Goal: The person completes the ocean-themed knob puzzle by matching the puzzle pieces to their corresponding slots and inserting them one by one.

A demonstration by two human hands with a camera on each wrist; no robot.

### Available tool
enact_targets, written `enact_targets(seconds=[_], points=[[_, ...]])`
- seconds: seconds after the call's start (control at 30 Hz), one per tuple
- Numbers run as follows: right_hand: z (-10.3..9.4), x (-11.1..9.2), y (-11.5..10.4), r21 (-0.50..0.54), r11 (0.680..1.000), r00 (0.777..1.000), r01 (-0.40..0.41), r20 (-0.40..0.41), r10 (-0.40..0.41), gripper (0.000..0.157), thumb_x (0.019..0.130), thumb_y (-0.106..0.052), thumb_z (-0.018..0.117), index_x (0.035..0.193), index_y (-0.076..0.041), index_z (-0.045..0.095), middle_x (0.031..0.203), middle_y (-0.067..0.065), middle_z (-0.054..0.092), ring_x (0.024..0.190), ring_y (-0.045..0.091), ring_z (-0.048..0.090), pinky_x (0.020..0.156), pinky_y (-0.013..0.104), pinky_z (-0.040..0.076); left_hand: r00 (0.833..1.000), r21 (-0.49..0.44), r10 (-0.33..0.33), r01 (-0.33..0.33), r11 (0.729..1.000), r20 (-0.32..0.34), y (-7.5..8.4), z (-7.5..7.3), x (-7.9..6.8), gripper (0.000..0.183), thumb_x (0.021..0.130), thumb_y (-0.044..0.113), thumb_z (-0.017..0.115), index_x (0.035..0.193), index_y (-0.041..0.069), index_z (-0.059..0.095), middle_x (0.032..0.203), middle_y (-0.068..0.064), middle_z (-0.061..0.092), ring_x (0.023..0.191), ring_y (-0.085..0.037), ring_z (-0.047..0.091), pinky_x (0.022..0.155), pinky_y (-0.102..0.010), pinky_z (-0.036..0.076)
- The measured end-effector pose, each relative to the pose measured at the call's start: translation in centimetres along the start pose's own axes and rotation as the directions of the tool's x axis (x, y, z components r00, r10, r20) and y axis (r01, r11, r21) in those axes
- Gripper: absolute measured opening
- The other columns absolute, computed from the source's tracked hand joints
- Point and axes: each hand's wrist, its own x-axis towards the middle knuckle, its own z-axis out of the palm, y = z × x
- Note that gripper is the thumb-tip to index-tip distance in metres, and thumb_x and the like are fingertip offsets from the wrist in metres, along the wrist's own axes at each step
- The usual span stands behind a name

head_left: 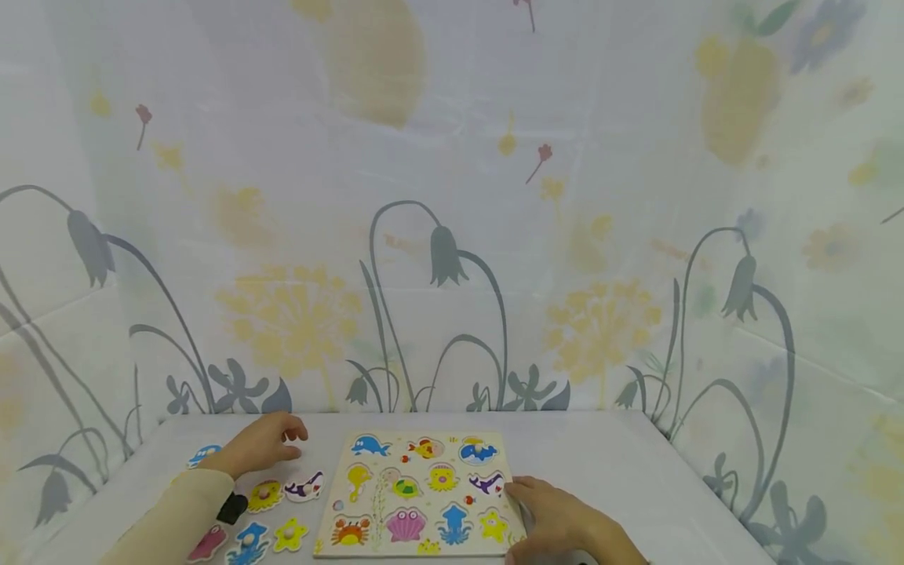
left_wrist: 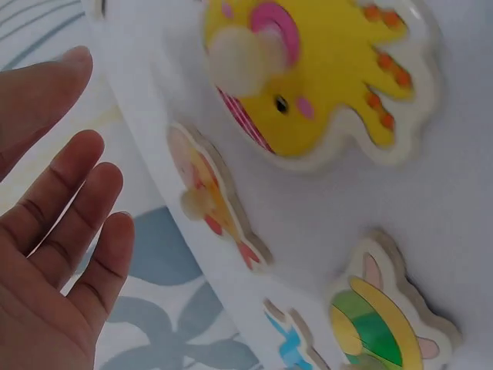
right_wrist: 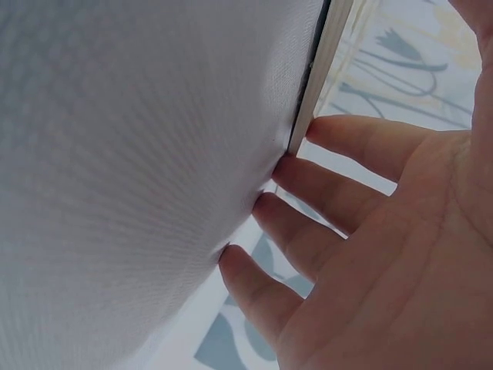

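Observation:
A wooden puzzle board (head_left: 398, 459) with sea-animal pictures lies on the table. My right hand (head_left: 565, 522) rests at its right side; in the right wrist view, extended fingertips touch the board's edge (right_wrist: 320, 77) and the tabletop. Over loose puzzle pieces on the left, my left hand (head_left: 257, 446) hovers with relaxed fingers, holding nothing. Near it are a yellow octopus piece (head_left: 264, 496) and a purple-and-white whale piece (head_left: 305, 488), both knobbed. In the left wrist view, an orange fish piece (left_wrist: 208, 193) and a green turtle piece (left_wrist: 385, 308) lie beyond the fingers.
Closer to me on the left lie a yellow starfish piece (head_left: 289, 535), a blue squid piece (head_left: 249, 544) and a pink piece (head_left: 208, 543). A blue piece (head_left: 205, 455) is partly behind the left forearm. A flowered curtain (head_left: 452, 314) stands behind the white table (head_left: 607, 463).

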Motion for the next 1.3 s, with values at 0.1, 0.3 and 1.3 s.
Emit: enact_targets(seconds=[0.1,0.3,1.3], points=[[-0.1,0.0,0.0,-0.004,1.0,1.0,0.001,-0.002,-0.001,0.094,0.059,-0.06,0.079,0.137,-0.017,0.051,0.143,0.009,0.044,0.13,0.037,0.04,0.098,0.063,0.033,1.0,-0.001,-0.02,0.02,1.0,0.013,-0.7,-0.2,-0.1,0.018,0.077,0.009,0.076,0.093,0.009,0.068,0.087,-0.001,0.059,0.08,-0.019,0.052,0.076,-0.041,0.047],[0.1,0.0,0.1,-0.005,1.0,1.0,0.006,-0.002,-0.006,0.095,0.059,-0.061,0.079,0.138,-0.017,0.05,0.143,0.008,0.044,0.13,0.036,0.04,0.099,0.062,0.033,0.999,0.032,-0.052,0.051,0.998,0.006,-1.7,-0.3,-0.6,0.012,0.078,0.01,0.072,0.089,0.011,0.068,0.083,-0.001,0.057,0.075,-0.018,0.05,0.07,-0.039,0.045],[-0.1,0.0,-0.1,0.007,1.0,1.0,0.012,-0.002,-0.012,0.093,0.059,-0.058,0.08,0.137,-0.016,0.051,0.142,0.008,0.045,0.131,0.036,0.04,0.098,0.062,0.033,0.993,0.059,-0.109,0.107,0.993,0.042,-3.4,-0.2,-0.8,0.012,0.079,0.0,0.062,0.079,0.012,0.062,0.074,-0.002,0.052,0.069,-0.019,0.046,0.066,-0.037,0.043]])
